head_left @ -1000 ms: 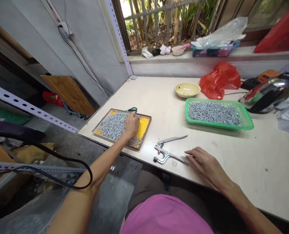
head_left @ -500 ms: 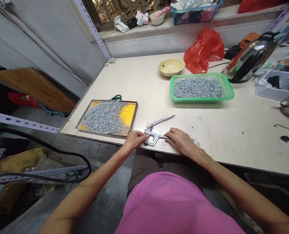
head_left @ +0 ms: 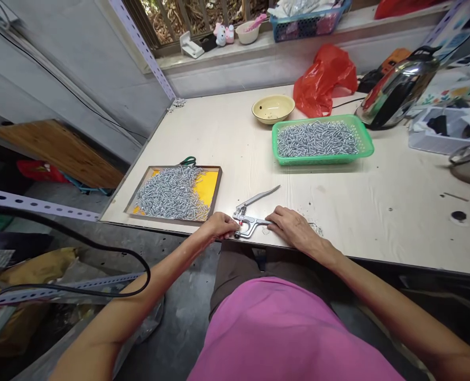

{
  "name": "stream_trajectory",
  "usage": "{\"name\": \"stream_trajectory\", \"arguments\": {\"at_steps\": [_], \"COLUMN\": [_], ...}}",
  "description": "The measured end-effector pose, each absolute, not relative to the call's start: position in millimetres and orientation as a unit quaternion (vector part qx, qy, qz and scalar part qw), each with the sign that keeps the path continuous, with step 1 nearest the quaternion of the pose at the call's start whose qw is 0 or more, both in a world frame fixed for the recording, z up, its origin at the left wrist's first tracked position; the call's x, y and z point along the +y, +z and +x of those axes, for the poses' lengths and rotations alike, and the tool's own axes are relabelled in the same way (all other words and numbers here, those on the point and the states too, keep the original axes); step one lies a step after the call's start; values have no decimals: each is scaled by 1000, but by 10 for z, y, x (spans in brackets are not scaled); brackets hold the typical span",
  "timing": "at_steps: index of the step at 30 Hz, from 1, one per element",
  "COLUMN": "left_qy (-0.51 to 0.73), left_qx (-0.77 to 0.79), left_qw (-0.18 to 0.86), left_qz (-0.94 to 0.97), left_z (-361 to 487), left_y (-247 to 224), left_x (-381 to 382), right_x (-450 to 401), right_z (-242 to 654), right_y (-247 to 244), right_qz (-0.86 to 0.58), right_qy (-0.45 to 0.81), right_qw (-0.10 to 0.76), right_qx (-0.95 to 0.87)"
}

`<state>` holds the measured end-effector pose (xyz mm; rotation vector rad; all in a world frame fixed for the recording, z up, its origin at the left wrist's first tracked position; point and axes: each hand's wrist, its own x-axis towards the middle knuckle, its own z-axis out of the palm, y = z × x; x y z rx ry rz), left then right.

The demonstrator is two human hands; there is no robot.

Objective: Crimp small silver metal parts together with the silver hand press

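A pair of grey metal snap pliers (head_left: 252, 224) lies flat near the table's front edge, its handles spread apart. My right hand (head_left: 294, 228) rests on the table with fingers closed on the end of the lower handle. At the jaw, my left hand (head_left: 221, 226) is pinched beside a small red part; what its fingertips hold is too small to make out. Left of that hand, a shallow tray (head_left: 218, 191) with a yellow bottom bears a heap of small silvery metal pieces (head_left: 169, 193).
Behind the pliers stands a green basket (head_left: 325, 160) full of similar metal pieces. A yellow bowl (head_left: 273, 109), a red plastic bag (head_left: 322, 79) and a kettle (head_left: 401, 90) are at the back. Green-handled scissors (head_left: 188, 161) lie behind the tray.
The camera view has shifted slightly, so the things on the table appear a little further left. Both hands stay at the pliers, with no clear change of hold.
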<state>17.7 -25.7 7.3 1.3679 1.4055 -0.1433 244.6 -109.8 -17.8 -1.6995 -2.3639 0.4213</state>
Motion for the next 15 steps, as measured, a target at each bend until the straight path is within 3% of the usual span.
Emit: {"name": "stream_trajectory", "arguments": {"at_steps": [15], "left_qy": [-68], "left_qx": [589], "left_qw": [556], "left_qz": [582], "left_z": [193], "left_y": [112], "left_x": [-321], "right_x": [-901], "right_z": [2637], "right_y": [-139], "right_qz": [-550], "right_qy": [94], "right_qw": [125], "right_qx": [-821]}}
